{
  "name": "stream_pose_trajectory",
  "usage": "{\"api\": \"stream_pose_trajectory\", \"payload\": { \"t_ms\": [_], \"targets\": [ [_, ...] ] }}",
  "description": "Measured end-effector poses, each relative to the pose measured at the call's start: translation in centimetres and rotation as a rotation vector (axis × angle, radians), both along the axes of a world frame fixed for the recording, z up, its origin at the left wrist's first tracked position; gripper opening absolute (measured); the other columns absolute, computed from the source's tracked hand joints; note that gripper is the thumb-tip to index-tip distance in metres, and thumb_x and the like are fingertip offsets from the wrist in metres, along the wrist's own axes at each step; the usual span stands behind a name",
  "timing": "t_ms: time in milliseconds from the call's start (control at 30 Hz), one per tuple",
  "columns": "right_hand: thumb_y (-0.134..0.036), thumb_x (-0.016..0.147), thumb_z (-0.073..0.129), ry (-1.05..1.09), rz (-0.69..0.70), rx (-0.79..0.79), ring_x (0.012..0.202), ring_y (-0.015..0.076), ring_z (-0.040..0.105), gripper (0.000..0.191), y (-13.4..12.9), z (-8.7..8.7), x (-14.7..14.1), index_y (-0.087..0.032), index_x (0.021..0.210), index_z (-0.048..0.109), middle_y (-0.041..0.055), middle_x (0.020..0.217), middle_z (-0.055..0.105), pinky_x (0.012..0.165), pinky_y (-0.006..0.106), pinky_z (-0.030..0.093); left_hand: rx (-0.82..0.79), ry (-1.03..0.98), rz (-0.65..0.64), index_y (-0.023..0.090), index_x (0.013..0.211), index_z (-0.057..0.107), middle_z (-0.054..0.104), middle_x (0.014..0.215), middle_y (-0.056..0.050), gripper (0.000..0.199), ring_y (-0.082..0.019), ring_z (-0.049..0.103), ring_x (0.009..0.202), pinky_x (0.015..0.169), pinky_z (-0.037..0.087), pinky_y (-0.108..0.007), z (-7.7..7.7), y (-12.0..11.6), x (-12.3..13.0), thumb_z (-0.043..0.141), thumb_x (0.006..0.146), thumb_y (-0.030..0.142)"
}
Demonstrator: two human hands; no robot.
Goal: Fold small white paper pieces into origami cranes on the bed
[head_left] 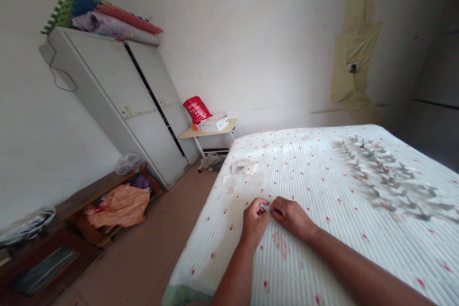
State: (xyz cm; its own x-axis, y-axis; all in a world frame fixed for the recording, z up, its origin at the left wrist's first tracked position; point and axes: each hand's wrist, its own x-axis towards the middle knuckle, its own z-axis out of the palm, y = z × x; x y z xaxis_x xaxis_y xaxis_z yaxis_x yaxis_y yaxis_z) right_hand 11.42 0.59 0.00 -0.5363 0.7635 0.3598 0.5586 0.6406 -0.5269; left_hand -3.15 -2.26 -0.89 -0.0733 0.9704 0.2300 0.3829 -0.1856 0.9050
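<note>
Left of the quilted white mattress (304, 172), a strip of brown floor (143, 258) is running along its edge, and that strip is giving the only open room beside it. Across the floor, a wooden bench (95, 196) is holding an orange plastic bag (118, 205), and a grey wardrobe (122, 105) is standing beyond the mattress's far left corner. Just past that corner, a small cream side table (208, 132) is carrying a red bag (196, 110) and a white box (214, 124). On the mattress, loose white paper scraps (244, 168) are lying just ahead of the hands, while a long stretch of quilting is separating the hands from a blurred heap of folded pieces (380, 177) on the right side. A small white folded piece (265, 207) is sitting directly between the hands, toward the mattress's left edge. The left hand (254, 222) and the right hand (292, 217) are both closing on it, pinching it from either side, and they are nearly touching each other. Neither hand is open, and their fingers are hiding most of the piece.
</note>
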Motion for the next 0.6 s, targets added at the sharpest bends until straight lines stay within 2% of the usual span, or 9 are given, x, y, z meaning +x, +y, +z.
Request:
{"api": "stream_pose_trajectory", "payload": {
  "t_ms": [233, 367, 600],
  "targets": [
    [-0.015, 0.076, 0.043, -0.12, -0.093, 0.019, 0.063, 0.0113, 0.054, 0.014, -0.22, 0.12, -0.1, -0.017, 0.075, 0.057, 0.0015, 0.074, 0.058, 0.058, 0.021, 0.034, 0.005, 0.006, -0.017, 0.015, 0.084, 0.058, 0.055, 0.064, 0.003, 0.028, -0.01, 0.051, 0.061, 0.059, 0.037, -0.019, 0.23, -0.04, 0.11, 0.047, 0.059, 0.005],
    [-0.017, 0.076, 0.043, -0.171, -0.094, 0.04, 0.063, 0.0111, 0.054, 0.015, -0.41, 0.4, -0.14, -0.018, 0.078, 0.058, 0.0018, 0.076, 0.059, 0.056, 0.021, 0.032, 0.015, -0.003, -0.04, 0.015, 0.085, 0.057, 0.059, 0.07, 0.002, 0.029, -0.01, 0.052, 0.063, 0.061, 0.038, -0.019, 0.3, -0.16, 0.21, 0.047, 0.06, 0.005],
    [-0.014, 0.074, 0.044, -0.152, -0.106, 0.022, 0.063, 0.0115, 0.054, 0.013, -0.52, 0.43, -0.32, -0.017, 0.077, 0.057, 0.0016, 0.074, 0.059, 0.056, 0.021, 0.032, 0.006, 0.0, -0.056, 0.016, 0.085, 0.056, 0.055, 0.064, 0.003, 0.028, -0.009, 0.05, 0.061, 0.059, 0.037, -0.018, 0.11, -0.15, 0.25, 0.048, 0.061, 0.005]
  ]
}}
